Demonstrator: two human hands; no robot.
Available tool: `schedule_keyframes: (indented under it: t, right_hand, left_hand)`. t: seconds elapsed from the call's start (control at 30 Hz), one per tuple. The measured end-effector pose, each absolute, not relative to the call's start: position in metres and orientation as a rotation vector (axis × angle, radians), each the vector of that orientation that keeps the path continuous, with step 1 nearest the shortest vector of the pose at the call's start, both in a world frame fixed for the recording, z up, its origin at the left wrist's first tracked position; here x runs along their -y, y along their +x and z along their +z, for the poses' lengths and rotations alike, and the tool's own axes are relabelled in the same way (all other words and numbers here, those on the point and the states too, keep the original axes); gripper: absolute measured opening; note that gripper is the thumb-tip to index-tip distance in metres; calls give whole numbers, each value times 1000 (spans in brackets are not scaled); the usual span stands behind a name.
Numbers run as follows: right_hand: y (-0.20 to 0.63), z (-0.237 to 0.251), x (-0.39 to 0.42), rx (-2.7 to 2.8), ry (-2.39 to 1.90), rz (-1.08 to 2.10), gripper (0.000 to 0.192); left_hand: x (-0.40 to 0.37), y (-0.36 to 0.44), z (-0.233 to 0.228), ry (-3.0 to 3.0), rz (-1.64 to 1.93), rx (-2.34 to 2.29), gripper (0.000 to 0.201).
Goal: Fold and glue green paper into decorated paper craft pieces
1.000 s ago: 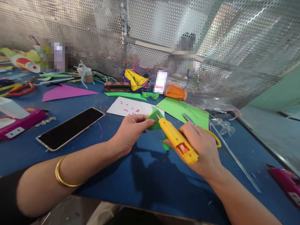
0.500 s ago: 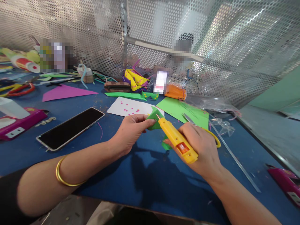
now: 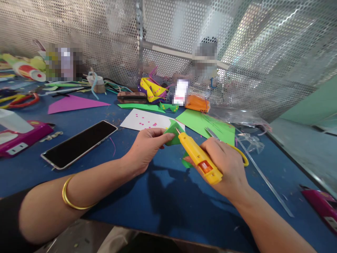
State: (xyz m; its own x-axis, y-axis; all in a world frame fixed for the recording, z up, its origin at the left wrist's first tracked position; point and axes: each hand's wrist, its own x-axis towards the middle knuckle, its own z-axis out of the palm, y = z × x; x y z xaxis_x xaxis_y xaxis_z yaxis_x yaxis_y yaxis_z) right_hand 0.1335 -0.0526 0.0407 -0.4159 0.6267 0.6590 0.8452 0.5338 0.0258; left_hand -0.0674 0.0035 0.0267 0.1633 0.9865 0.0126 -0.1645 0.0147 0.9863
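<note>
Between the thumb and fingers of my left hand (image 3: 147, 147) is a folded piece of green craft sheet (image 3: 173, 136), held above the blue table. My right hand (image 3: 223, 165) grips a yellow glue gun (image 3: 198, 156), its thin nozzle pointing up and left at the green piece. The nozzle tip is at the piece's face; I cannot tell whether it touches. A smaller green scrap (image 3: 186, 161) shows just left of my right fingers, partly hidden by the hand. Scissors (image 3: 240, 154) with yellow handles lie behind my right hand.
A phone (image 3: 80, 144) lies to the left, near a magenta power strip (image 3: 26, 137). A white sheet (image 3: 131, 121) with pink bits, a light green sheet (image 3: 207, 123) and a purple sheet (image 3: 73, 104) lie farther back. Behind them stands a perforated metal screen (image 3: 168, 28).
</note>
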Motion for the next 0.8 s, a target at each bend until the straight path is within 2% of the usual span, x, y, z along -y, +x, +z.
schedule_keyframes:
  t: [0.8]
  right_hand:
    - [133,42,53,2190,-1161,-460,30]
  left_hand:
    - [-3,-67,28,1170,1146,-1003,16]
